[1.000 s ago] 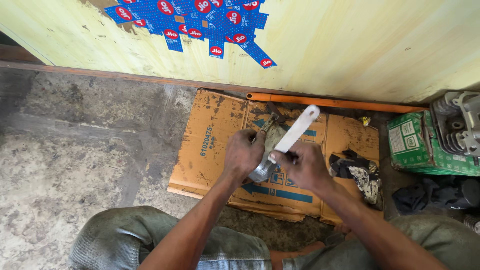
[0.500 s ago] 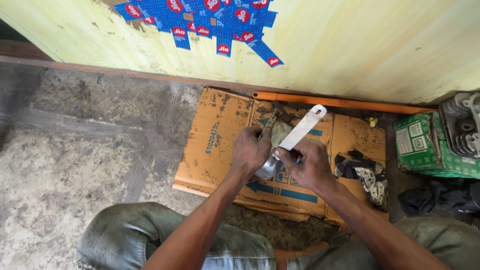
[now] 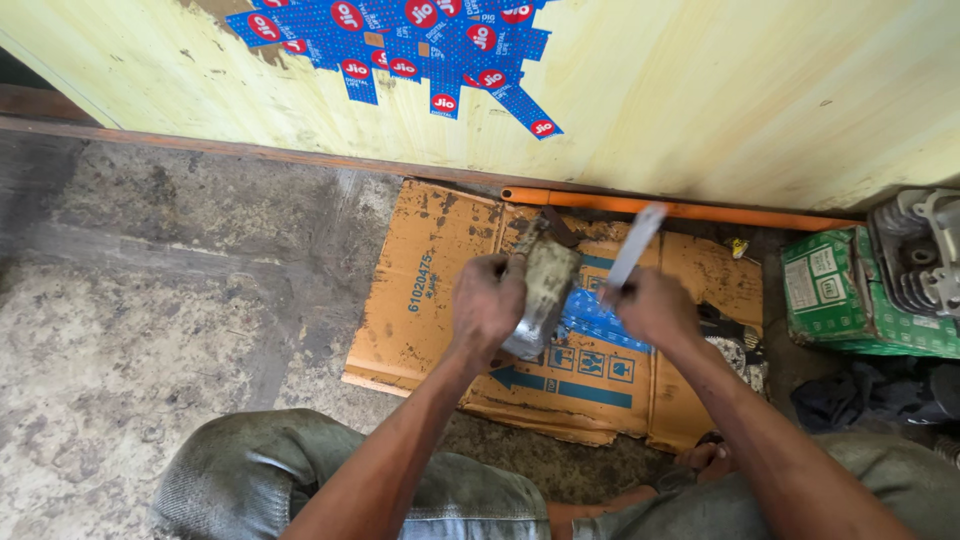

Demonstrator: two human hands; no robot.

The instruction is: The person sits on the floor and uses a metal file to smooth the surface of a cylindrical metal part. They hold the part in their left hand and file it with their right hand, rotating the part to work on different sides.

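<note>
Left hand grips grimy metal part upright over flattened cardboard. Right hand, just beside part, closed around flat white strip tool, blurred, pointing toward yellow wall. Green box at right.

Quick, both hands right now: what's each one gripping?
Left hand: closed on the grimy metal part.
Right hand: closed on the flat white blade, lifted off the part.
</note>
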